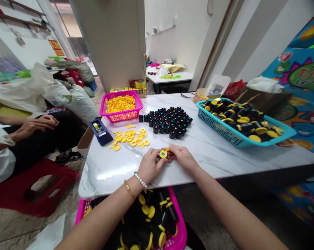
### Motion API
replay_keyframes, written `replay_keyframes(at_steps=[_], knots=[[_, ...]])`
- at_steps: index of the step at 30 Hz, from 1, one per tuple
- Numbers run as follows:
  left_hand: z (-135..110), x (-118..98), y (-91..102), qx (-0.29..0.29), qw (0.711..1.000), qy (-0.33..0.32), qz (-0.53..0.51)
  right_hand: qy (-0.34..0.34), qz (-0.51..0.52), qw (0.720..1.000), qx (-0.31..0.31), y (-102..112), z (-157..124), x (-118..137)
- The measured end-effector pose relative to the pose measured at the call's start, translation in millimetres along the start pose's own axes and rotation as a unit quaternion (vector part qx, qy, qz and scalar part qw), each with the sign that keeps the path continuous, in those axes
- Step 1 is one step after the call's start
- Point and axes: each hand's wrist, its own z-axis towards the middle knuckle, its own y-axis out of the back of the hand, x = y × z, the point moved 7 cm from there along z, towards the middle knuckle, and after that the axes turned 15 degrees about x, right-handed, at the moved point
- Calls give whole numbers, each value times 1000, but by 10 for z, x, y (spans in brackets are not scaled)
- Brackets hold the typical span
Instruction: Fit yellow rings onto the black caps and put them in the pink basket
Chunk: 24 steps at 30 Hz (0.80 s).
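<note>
Head view, looking down at a white marbled table point(214, 152).

We see both hands meeting near the front edge of the table. The left hand point(150, 166) and the right hand point(183, 157) together hold 1 small black cylinder capped in yellow point(163, 153); the cap face shows a round blue dot at its middle, and a yellow tab sticks out toward the right hand. The fingers of both hands are curled in and pinching the piece from either side. It sits just above the table; we cannot tell whether it touches the surface.

The left wrist carries a pearl bracelet point(141, 180) and a gold bangle point(127, 187).

Around the hands:
- Loose yellow ring pieces point(130, 137) scattered just behind the left hand.
- A pink basket point(119, 115) of more yellow pieces at the far left of the table.
- A cluster of upright black cylinders point(168, 121) with coloured dots on top, behind the hands.
- A blue basket point(219, 130) at the right, full of black cylinders with yellow caps lying on their sides.
- A dark blue tape dispenser point(100, 131) at the left edge.
- Below the table edge, a second pink basket point(181, 229) with capped black cylinders.

At far left, another person's hands point(34, 125) rest on their lap, well apart from the table.
</note>
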Motion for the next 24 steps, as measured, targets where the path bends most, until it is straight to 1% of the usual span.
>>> replay_keyframes(at_steps=[2,3,5,6,7,8,11,14,15,16,17,18,19,21,22,23,24], knots=[[10,7,-1,12,1000,2,4,-34,39,997,61,49,79,6],[18,14,-6,21,1000,5,11,-57,57,991,103,45,120,6],[34,25,-37,52,998,11,24,-110,81,973,186,-17,181,-7],[41,30,-59,70,997,13,30,-130,82,965,214,-57,202,-18],[47,32,-75,84,996,16,36,-143,74,960,228,-90,221,-29],[52,33,-82,90,995,19,43,-149,57,961,227,-110,237,-39],[63,39,-66,84,994,36,59,-133,3,974,183,-125,235,-45],[70,58,-78,91,993,48,52,-105,-5,978,178,-172,141,-24],[73,66,-82,90,994,48,46,-90,-23,980,177,-187,108,1],[75,75,-80,84,994,48,41,-72,-65,981,167,-196,77,35],[77,82,-76,75,995,49,38,-54,-129,980,144,-200,47,79],[76,88,-71,66,996,50,37,-35,-209,972,105,-204,9,138],[68,90,-69,61,996,52,37,-17,-296,954,55,-220,-42,206],[26,63,-68,66,996,39,41,12,-440,897,-37,-326,-200,330],[-13,31,-70,80,996,21,44,26,-484,872,-63,-414,-299,367],[-67,-10,-66,99,994,-5,49,44,-510,856,-72,-515,-405,380],[-138,-55,-58,124,990,-36,54,68,-518,851,-64,-622,-514,375]])
